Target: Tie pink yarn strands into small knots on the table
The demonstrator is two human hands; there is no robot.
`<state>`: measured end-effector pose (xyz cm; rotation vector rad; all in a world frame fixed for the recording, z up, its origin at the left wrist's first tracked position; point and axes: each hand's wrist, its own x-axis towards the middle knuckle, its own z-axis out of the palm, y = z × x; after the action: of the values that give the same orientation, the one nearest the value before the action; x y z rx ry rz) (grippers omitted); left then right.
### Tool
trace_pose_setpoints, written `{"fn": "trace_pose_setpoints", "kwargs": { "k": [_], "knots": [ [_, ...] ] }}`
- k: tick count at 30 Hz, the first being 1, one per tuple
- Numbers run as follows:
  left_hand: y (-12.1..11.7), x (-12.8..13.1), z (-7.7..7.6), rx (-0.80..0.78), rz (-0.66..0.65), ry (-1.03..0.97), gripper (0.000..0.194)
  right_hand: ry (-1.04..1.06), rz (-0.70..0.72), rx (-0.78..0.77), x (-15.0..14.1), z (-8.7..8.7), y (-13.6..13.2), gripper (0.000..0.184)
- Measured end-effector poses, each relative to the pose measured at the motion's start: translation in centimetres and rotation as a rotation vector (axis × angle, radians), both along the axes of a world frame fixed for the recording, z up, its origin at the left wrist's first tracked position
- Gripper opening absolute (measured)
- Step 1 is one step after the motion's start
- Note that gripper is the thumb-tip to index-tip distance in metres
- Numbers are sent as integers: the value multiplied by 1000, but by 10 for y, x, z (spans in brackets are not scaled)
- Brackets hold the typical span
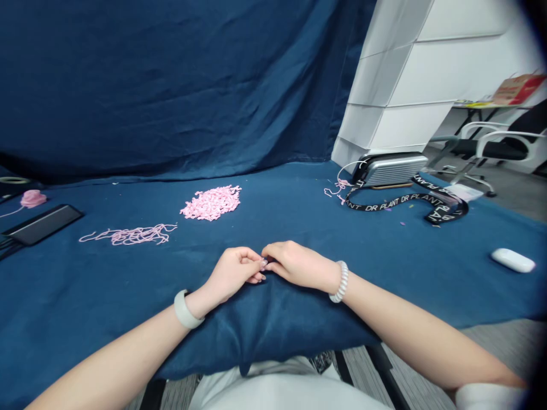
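Two hands, left hand [239, 267] and right hand [301, 266], meet at fingertips, nearer than pink pile [211, 203] and slightly right of it. Fingers drawn in narrow; cannot tell whether anything sits between them. Pile of small bits lies on blue-covered table [405, 262]. Left of pile, nearer: loose pink strands [139, 234]. Farther left of pile: dark flat device [45, 224], pink bundle [33, 199]. Right of pile: silver ribbed box [393, 169], black lettered strap [371, 207], small white case [511, 260].
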<state>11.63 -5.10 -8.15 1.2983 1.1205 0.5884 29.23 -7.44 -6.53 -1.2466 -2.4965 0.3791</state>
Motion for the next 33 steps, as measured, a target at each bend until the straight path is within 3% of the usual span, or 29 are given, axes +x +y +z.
{"fn": "trace_pose_setpoints", "kwargs": {
  "k": [9,16,28,33],
  "knots": [
    [1,-3,5,-13,-55,56,27,-107,6,75,-5,-10,-4,20],
    [-1,-1,14,-190,47,-93,29,-162,3,131,-5,-13,-2,26],
    [-2,-6,25,-253,66,-179,34,-206,80,178,-4,-13,4,19],
    [-1,-6,25,-277,99,-258,26,-98,68,235,0,-15,10,23]
  ]
}}
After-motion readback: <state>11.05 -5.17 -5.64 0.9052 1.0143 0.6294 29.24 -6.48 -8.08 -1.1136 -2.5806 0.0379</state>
